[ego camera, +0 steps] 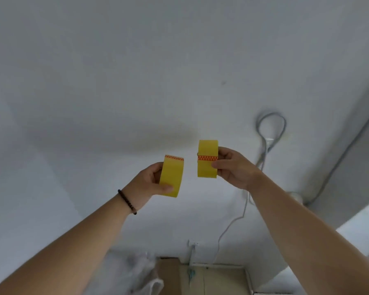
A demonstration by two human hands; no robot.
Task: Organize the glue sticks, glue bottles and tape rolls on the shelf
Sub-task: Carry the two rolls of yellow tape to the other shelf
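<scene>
I hold a yellow tape roll in each hand, both raised in front of a white wall, clear of any surface. My left hand pinches the left roll, thumb on the outer face and fingers tucked behind it. My right hand clamps the right roll from its side, a little higher. The rolls sit near each other without touching, edge-on to me, probably so I can compare them and place them as a pair. No shelf shows here, so I cannot say where they go. A cable loops on the wall behind.
</scene>
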